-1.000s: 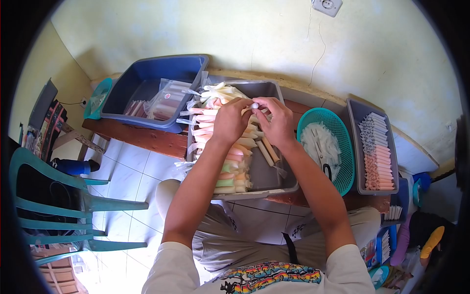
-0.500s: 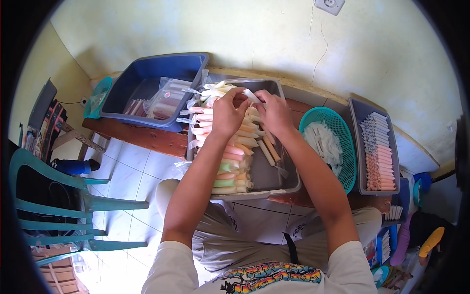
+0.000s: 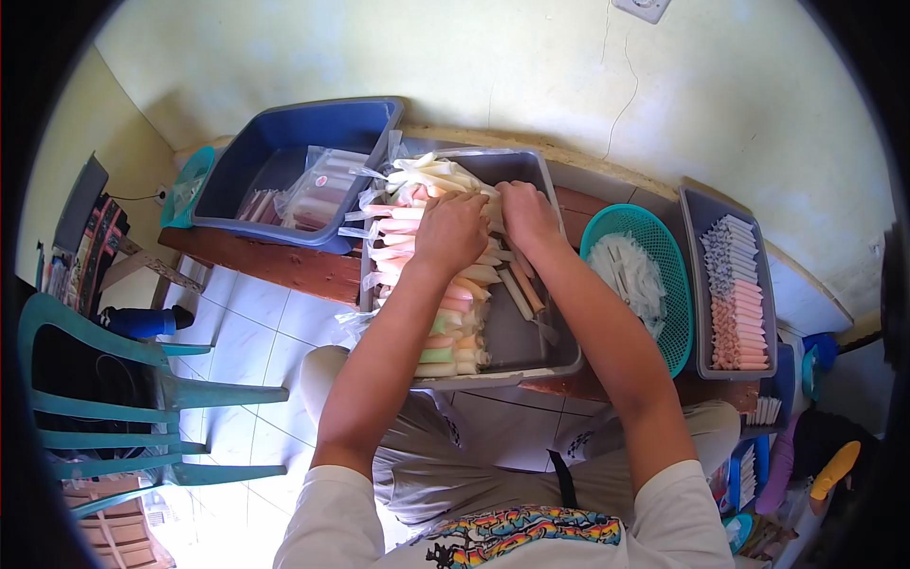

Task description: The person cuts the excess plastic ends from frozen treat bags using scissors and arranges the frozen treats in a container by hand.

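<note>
My left hand (image 3: 454, 230) is low over a grey tray (image 3: 517, 356) packed with ice pops (image 3: 398, 228), slim plastic tubes filled in cream, pink, orange and green. Its fingers curl downward, and what they hold is hidden under the hand. Just to the right, my right hand (image 3: 529, 214) has bent fingers near the tray's far end. Its grip also hides whatever is inside. A few brown and cream tubes (image 3: 523, 290) lie apart from the stacked rows, below my right hand.
To the left stands a blue tub (image 3: 270, 133) with bagged dark-pink tubes. On the right are a teal basket (image 3: 684, 327) of clear plastic pieces and a grey bin (image 3: 703, 356) of wrapped white and pink sticks. A green plastic chair (image 3: 104, 327) stands at far left.
Both hands have come down toward the tray, and my left hand has turned palm down. The whitish tube seen between my fingers earlier is now out of sight.
</note>
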{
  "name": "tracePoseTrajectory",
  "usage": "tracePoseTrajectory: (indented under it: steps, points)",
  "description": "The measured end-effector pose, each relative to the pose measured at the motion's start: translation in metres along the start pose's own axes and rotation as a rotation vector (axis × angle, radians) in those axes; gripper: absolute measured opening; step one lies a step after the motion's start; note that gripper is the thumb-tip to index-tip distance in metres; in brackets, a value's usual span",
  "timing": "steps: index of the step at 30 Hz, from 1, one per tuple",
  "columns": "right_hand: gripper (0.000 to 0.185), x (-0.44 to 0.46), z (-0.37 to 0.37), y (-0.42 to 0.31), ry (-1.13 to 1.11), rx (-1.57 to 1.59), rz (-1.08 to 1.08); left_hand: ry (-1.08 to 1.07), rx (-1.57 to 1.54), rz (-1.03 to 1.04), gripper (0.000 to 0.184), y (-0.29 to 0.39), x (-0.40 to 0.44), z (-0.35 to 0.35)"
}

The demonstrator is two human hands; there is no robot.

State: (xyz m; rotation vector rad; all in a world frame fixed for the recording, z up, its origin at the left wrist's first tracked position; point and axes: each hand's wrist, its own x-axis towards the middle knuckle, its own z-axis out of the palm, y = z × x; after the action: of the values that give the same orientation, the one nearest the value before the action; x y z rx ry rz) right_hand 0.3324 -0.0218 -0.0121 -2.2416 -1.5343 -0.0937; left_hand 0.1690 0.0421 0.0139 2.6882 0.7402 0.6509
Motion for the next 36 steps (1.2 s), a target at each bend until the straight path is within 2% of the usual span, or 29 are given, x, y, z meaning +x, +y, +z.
tracePoseTrajectory:
  steps: [1,17,23,25,28,36]
  points:
    - [0.020,-0.002,0.001,0.000,0.009,0.006,-0.007,-0.046,0.027,0.003,0.039,0.002,-0.001,-0.002]
    - [0.021,-0.014,0.000,-0.001,0.016,0.065,-0.024,-0.013,0.056,0.032,0.034,0.001,-0.004,0.002]
    - [0.041,-0.021,-0.003,0.000,0.052,0.166,-0.041,0.073,-0.034,0.060,0.029,0.001,-0.004,0.000]
    - [0.046,-0.023,-0.008,0.001,0.126,0.271,-0.084,0.157,-0.209,0.106,0.027,0.002,-0.002,-0.005]
    - [0.044,-0.031,-0.018,-0.002,0.204,0.317,-0.124,0.208,-0.321,0.067,0.026,0.010,-0.005,-0.011]
    - [0.037,-0.067,-0.057,-0.008,0.172,0.316,-0.114,0.152,-0.283,0.102,0.029,0.042,-0.021,-0.027]
